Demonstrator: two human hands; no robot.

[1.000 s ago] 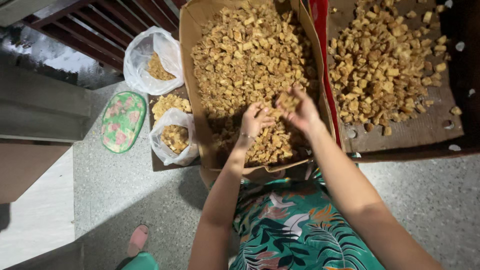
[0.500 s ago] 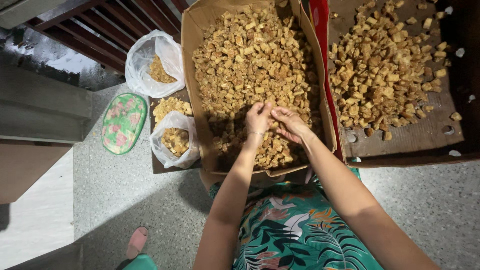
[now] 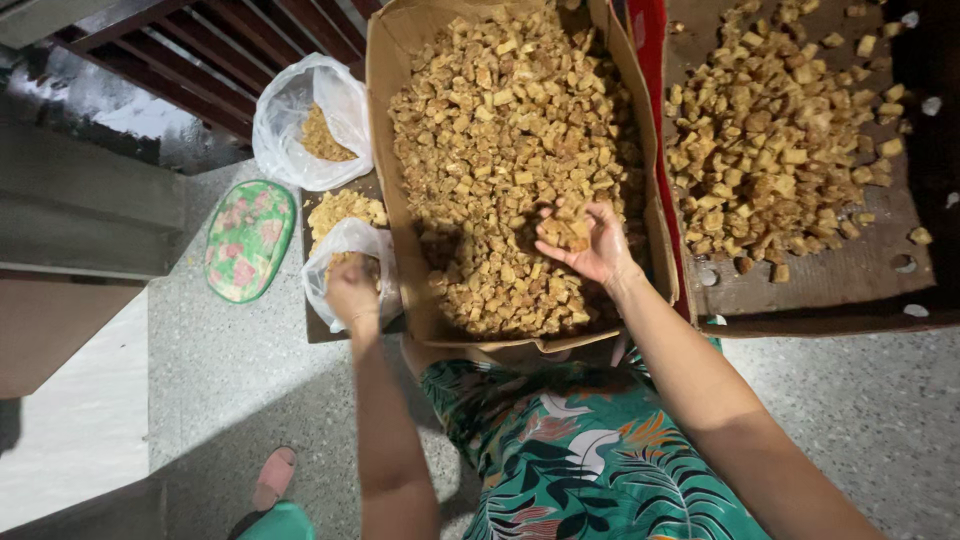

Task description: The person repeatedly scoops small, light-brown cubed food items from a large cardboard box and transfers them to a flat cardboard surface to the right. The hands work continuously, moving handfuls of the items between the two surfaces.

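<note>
The right hand (image 3: 590, 240) lies palm-up over the near part of a cardboard box (image 3: 385, 120) full of small tan cubes (image 3: 500, 130). Its fingers (image 3: 555, 250) curl loosely around a few of those cubes, cupping them rather than pinching; the hand is half closed on the little heap. The forearm runs from the lower right up and leftward to the wrist, so the hand comes at the box from its near right corner, close to the box's right wall.

The left hand (image 3: 352, 290) is well apart from the right, out past the box's left wall. It sits at the mouth of a small clear bag (image 3: 345, 245) that stands just beside the box and holds more tan pieces. The back of the hand faces the camera and the fingers are tucked under, so I cannot tell whether they grip the bag's rim or only rest on it. The left forearm rises almost straight up from the bottom of the view.

From the cupped cubes, the bag lies to the left, across the box wall, with the left hand already at it; the right hand is the one carrying pieces.

A larger bag (image 3: 305, 110) with some pieces stands farther off, and a flowered oval lid (image 3: 248, 240) lies on the floor (image 3: 200, 360) left of the small bag. A second tray (image 3: 800, 290) of cubes lies to the right.
</note>
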